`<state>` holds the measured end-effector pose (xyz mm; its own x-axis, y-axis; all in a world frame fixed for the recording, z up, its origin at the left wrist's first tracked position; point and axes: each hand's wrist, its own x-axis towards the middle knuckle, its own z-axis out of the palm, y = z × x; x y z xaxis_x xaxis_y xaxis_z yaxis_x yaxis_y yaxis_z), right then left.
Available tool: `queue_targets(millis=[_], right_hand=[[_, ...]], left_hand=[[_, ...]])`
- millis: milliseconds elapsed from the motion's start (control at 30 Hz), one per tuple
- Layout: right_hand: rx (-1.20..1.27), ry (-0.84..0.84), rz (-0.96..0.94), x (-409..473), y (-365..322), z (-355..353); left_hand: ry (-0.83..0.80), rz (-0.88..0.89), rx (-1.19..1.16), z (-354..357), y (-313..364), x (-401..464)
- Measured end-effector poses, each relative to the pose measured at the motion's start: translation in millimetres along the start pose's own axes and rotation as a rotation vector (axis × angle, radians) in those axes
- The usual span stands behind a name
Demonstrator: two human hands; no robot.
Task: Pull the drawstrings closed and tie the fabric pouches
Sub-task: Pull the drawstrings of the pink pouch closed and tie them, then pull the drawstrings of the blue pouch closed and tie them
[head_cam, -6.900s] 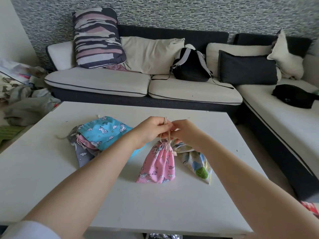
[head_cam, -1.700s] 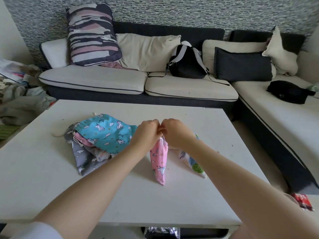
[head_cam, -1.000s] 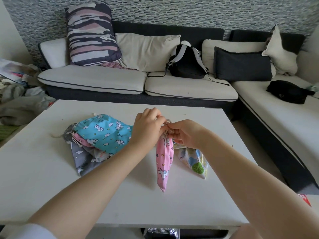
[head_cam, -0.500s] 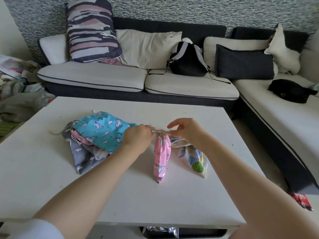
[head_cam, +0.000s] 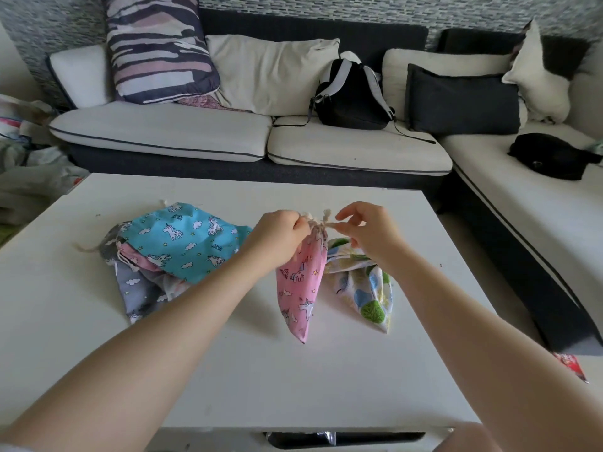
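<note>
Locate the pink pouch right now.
Head view, table centre: pink pouch hangs from both hands, left hand and right hand, beside the leaf-print pouch.

Both forearms reach forward; the left hand (head_cam: 277, 231) is fisted, the right hand (head_cam: 368, 230) pinching.

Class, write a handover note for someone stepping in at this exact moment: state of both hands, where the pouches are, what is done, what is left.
Left hand: closed on the drawstring at the pink pouch's gathered neck.
Right hand: pinching the other drawstring end, pulling outward.
Pink pouch: held up by its neck, its tip near the table; mouth cinched, knot being tightened.
Leaf-print pouch: lying just right of it; whether it is tied cannot be told.
Left pile: blue pouch on top of a grey pouch and others, lying flat, still to do.
</note>
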<state>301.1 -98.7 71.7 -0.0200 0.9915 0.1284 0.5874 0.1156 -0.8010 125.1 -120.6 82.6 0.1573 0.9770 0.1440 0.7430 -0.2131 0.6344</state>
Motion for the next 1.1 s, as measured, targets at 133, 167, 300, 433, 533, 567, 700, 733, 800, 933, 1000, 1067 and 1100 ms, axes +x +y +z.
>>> queue_targets(millis=[133,167,300,433,533,567,700,733,800,933,1000,1067,1100], right_hand=[[0.082,0.179,0.176,11,37,3],[0.096,0.183,0.233,14,50,5],[-0.12,-0.039,0.239,6,90,25],[-0.245,-0.363,0.292,2,131,62],[-0.245,-0.418,0.295,4,152,80],[-0.27,-0.414,0.276,8,156,83],[-0.115,-0.411,0.281,34,156,87],[-0.104,-0.356,0.291,42,152,89],[-0.33,-0.174,0.212,57,140,96],[-0.417,-0.038,0.035,79,100,126],[-0.326,-0.13,-0.009,90,79,146],[-0.28,-0.251,-0.029,98,62,164],[-0.27,-0.299,-0.026,100,56,173]], left_hand=[[-0.037,-0.089,-0.326,41,1,14],[-0.076,-0.151,-0.372,56,-7,17],[-0.287,-0.267,-0.189,95,-56,14],[-0.391,-0.337,-0.082,124,-91,15],[-0.399,-0.382,-0.17,140,-105,20],[-0.407,-0.392,-0.203,145,-108,25],[-0.432,-0.471,-0.488,153,-111,45],[-0.418,-0.471,-0.457,149,-114,51],[-0.263,-0.445,-0.272,136,-128,59],[0.185,-0.431,0.17,88,-174,70],[0.2,-0.481,0.395,63,-199,73],[-0.007,-0.538,0.583,46,-219,70],[-0.1,-0.523,0.647,42,-226,65]])
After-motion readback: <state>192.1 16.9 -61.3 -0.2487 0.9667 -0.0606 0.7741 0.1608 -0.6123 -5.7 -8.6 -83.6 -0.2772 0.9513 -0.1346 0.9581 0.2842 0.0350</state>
